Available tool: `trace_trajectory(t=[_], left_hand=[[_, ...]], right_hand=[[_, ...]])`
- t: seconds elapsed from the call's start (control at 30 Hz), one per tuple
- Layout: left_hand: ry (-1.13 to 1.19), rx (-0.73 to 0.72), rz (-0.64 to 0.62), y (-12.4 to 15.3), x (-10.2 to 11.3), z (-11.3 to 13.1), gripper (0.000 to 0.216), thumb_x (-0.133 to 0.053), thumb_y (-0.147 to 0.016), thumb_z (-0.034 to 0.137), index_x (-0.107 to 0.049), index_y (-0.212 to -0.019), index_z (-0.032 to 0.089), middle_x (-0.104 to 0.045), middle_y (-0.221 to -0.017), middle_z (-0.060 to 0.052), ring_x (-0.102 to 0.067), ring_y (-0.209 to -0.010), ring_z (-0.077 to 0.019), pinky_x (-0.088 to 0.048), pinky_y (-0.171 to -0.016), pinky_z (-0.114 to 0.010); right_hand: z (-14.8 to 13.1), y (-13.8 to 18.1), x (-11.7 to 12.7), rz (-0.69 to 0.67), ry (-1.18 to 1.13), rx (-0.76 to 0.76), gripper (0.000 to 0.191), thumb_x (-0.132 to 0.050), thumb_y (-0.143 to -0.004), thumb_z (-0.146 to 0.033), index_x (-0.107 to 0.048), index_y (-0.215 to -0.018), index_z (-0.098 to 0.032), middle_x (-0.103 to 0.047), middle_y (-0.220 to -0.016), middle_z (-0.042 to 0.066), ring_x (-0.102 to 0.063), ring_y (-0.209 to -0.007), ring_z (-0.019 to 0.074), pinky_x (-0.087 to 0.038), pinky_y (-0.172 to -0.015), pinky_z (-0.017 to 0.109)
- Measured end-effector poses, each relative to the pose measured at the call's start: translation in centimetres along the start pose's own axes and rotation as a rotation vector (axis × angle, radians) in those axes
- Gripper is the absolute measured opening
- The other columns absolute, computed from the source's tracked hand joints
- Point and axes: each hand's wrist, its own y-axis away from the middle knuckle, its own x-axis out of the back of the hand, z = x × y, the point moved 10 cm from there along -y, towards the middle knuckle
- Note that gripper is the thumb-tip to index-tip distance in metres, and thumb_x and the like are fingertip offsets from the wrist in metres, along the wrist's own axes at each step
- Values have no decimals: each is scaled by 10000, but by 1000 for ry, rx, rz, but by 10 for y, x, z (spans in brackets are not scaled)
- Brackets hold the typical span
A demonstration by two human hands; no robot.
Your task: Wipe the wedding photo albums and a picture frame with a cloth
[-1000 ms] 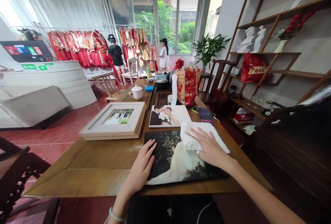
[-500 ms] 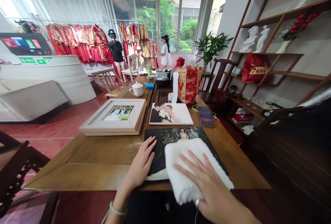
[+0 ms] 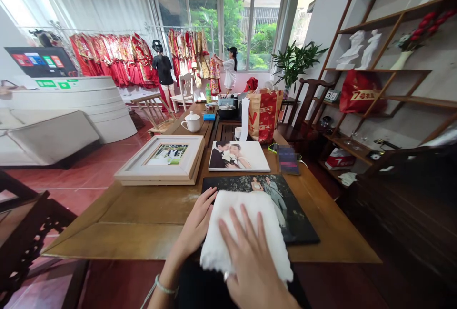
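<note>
A dark wedding photo panel (image 3: 300, 223) lies flat at the near edge of the wooden table, showing a couple among foliage. On it rests a white cloth (image 3: 246, 199), which covers the panel's left and near part. My right hand (image 3: 246, 247) presses flat on this cloth, fingers spread; its thumb is at the cloth's near edge. At the panel's left edge lies my left hand (image 3: 196, 225), fingers stretched out, fingertips by its far left corner. Just beyond is a light wedding photo panel (image 3: 250, 156). To the left sits a pale picture frame (image 3: 128, 171) atop another.
A phone (image 3: 288, 160) lies right of the photos. Farther back on the table (image 3: 132, 237) stand a white lidded cup (image 3: 192, 122), a blue box (image 3: 209, 117) and a red-brown paper bag (image 3: 266, 116). Two people are by the clothes racks at the back.
My right hand has slid the cloth leftward across the dark panel, uncovering its right part. My left hand stays at the panel's left edge. The person in white has raised an arm.
</note>
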Motion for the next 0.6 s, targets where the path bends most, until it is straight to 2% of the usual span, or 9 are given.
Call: trace_trajectory(t=[0.07,0.13,0.2,0.3,0.37,0.43,0.5,0.6], left_hand=[[-6,-2,2,0,0,0,411,-309,-992,317,-456,-1369,251,-380,-1504,-58,-309,-1406,-196,-236,-1169,-432],[-40,-11,-6,-1,-2,0,404,-334,-984,302,-459,-1364,249,-385,-1502,-62,-308,-1407,-207,-226,-1169,-449],[-80,-20,-17,-1,-3,1,396,-376,-969,292,-475,-1350,250,-389,-1500,-64,-300,-1410,-221,-219,-1169,-460],[-111,-30,-24,0,-3,2,402,-408,-956,281,-473,-1352,258,-383,-1504,-59,-293,-1414,-224,-222,-1168,-459],[-117,-40,-28,0,-3,4,403,-404,-958,274,-466,-1356,261,-381,-1506,-59,-290,-1415,-221,-225,-1167,-462],[-124,-45,-37,1,-4,5,404,-397,-960,271,-460,-1359,254,-380,-1505,-64,-286,-1416,-222,-223,-1166,-471],[-132,-44,-44,0,-4,5,406,-391,-962,272,-458,-1361,242,-378,-1506,-71,-280,-1417,-224,-217,-1166,-479],[-144,-39,-50,0,-5,4,412,-382,-961,278,-459,-1363,222,-376,-1505,-80,-283,-1416,-228,-219,-1166,-477]], right_hand=[[-10,16,-11,-105,-64,62,713,-578,-804,-270,-319,-1468,-257,-171,-1553,103,-53,-1405,426,-76,-1080,705],[-7,30,-10,-199,-108,99,597,-508,-836,-197,-418,-1414,-318,-270,-1525,60,-147,-1403,396,-145,-1078,695],[11,38,3,-219,-118,76,650,-505,-777,-137,-443,-1393,-334,-306,-1514,21,-171,-1408,363,-128,-1094,676],[62,31,38,-111,-60,-113,733,-493,-694,-120,-428,-1411,-261,-326,-1514,24,-162,-1421,319,-63,-1130,615],[93,15,58,-42,-20,-244,645,-457,-746,-139,-456,-1390,-173,-383,-1486,84,-201,-1412,310,-96,-1135,579],[107,-10,69,-23,-19,-275,512,-425,-832,-199,-514,-1327,-100,-466,-1416,164,-283,-1375,340,-185,-1105,571],[103,-42,74,-23,-36,-228,415,-389,-897,-272,-599,-1213,-105,-565,-1299,193,-398,-1298,355,-277,-1055,552],[75,-86,70,-50,-59,-108,363,-416,-904,-312,-645,-1108,-119,-621,-1203,192,-457,-1235,357,-289,-1030,560]])
